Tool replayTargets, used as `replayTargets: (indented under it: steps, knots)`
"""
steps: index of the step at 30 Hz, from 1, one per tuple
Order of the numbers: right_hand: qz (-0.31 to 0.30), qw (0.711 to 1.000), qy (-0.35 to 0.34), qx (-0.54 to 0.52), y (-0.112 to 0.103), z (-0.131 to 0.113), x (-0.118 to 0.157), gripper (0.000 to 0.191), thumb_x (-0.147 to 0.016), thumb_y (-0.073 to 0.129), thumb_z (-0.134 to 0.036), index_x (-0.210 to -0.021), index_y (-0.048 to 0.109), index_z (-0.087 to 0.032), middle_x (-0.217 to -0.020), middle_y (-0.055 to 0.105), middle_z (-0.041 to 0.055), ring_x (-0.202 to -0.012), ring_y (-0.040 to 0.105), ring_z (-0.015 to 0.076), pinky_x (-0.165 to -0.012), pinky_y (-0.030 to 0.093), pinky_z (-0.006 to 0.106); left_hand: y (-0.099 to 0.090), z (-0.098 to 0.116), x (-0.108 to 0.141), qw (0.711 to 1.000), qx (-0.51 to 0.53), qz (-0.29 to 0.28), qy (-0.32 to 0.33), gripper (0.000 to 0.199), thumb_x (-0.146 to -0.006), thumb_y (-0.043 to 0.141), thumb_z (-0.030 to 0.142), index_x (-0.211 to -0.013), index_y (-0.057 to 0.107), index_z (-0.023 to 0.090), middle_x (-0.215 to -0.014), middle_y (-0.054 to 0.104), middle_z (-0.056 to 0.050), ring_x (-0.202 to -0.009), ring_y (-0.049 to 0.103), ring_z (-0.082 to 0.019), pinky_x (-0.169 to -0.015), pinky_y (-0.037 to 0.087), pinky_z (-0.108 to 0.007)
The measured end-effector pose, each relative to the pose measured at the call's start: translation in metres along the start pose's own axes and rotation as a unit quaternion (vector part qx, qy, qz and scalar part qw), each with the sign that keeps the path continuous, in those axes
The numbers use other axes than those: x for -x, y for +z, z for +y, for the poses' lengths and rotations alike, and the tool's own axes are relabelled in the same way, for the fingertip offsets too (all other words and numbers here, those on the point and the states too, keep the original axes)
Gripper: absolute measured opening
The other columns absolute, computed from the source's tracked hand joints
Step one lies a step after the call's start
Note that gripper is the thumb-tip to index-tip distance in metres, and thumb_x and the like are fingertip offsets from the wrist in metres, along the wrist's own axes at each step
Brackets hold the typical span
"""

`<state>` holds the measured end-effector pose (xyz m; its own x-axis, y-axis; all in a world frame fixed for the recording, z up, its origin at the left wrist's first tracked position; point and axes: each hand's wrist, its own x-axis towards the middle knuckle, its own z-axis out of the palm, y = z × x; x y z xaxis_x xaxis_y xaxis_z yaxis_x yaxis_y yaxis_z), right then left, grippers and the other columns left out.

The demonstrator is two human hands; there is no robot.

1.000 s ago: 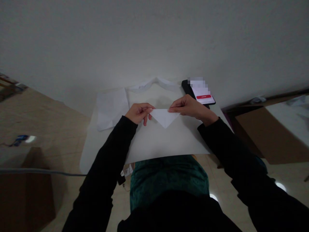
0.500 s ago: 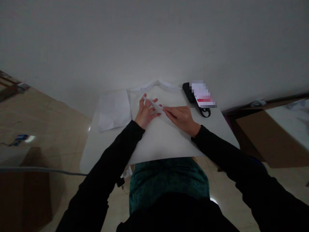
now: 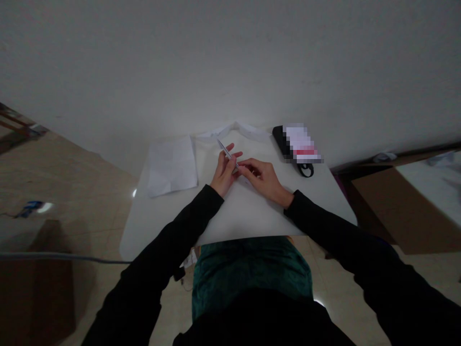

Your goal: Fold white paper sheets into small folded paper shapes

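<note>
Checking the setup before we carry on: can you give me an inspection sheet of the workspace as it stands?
Surface: white table with rounded corners, seen dry and level.
Job's things: narrow folded white paper, its lower end between the hands.
Clutter: creased white paper sheet left of the hands; curled white paper at the far edge; black phone, screen blurred, at the far right.
Hands: left hand holds the folded paper; right hand has its fingertips at the paper's lower end.
Cables: black cord loop by the phone; grey cable at lower left.
Surroundings: tiled floor, white wall, cardboard box at right.
</note>
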<state>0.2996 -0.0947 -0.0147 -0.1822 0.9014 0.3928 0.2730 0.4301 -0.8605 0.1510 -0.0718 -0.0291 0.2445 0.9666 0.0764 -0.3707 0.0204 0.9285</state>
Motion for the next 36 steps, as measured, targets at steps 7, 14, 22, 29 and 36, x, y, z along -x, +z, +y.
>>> replayTargets:
  steps: [7, 14, 22, 29, 36]
  knots:
    - [-0.068, 0.98, 0.105, -0.154, -0.002, 0.006, -0.005, 0.045, -0.087, 0.06, -0.061, -0.086, 0.066, -0.016, -0.059, 0.058, -0.0032, -0.044, 0.049, 0.0081, -0.041, 0.043, 0.022, 0.003, 0.001, 0.003, 0.999, -0.049, -0.013, -0.013, 0.056, -0.09, 0.058, 0.054, -0.138, 0.04, 0.032, -0.138, 0.053, -0.011, -0.114, 0.061, -0.023, -0.098, 0.051, -0.046]
    - [-0.072, 0.986, 0.072, -0.128, -0.006, 0.007, -0.005, 0.042, -0.09, 0.057, -0.057, -0.092, 0.067, -0.016, -0.065, 0.061, -0.002, -0.047, 0.052, 0.0072, -0.045, 0.045, 0.021, 0.004, -0.001, 0.005, 0.997, -0.078, -0.008, 0.003, 0.058, -0.089, 0.06, 0.054, -0.139, 0.041, 0.031, -0.141, 0.05, -0.011, -0.126, 0.055, -0.026, -0.105, 0.048, -0.045]
    - [-0.057, 0.992, 0.065, -0.092, -0.004, 0.013, -0.004, 0.036, -0.091, 0.058, -0.05, -0.098, 0.067, -0.016, -0.071, 0.06, -0.0018, -0.048, 0.053, 0.0077, -0.043, 0.047, 0.021, -0.001, -0.01, -0.001, 0.995, -0.099, 0.002, 0.033, 0.059, -0.088, 0.06, 0.054, -0.138, 0.04, 0.028, -0.141, 0.047, -0.011, -0.134, 0.048, -0.025, -0.114, 0.039, -0.046]
    - [0.011, 0.997, -0.04, 0.06, -0.003, 0.012, -0.005, 0.024, -0.086, 0.061, -0.034, -0.102, 0.068, -0.017, -0.074, 0.064, 0.0003, -0.062, 0.056, 0.0107, -0.054, 0.045, 0.022, 0.007, 0.002, 0.006, 0.983, -0.172, -0.005, 0.065, 0.058, -0.087, 0.059, 0.053, -0.135, 0.042, 0.024, -0.137, 0.051, -0.012, -0.127, 0.052, -0.025, -0.112, 0.04, -0.043]
    - [0.01, 0.992, -0.042, 0.122, -0.004, 0.015, -0.005, 0.019, -0.09, 0.055, -0.031, -0.092, 0.068, -0.017, -0.065, 0.061, -0.0014, -0.055, 0.05, 0.0107, -0.057, 0.042, 0.024, 0.007, 0.002, 0.013, 0.95, -0.285, -0.003, 0.129, 0.05, -0.088, 0.051, 0.03, -0.137, 0.044, 0.019, -0.142, 0.049, -0.014, -0.137, 0.043, -0.027, -0.12, 0.027, -0.047]
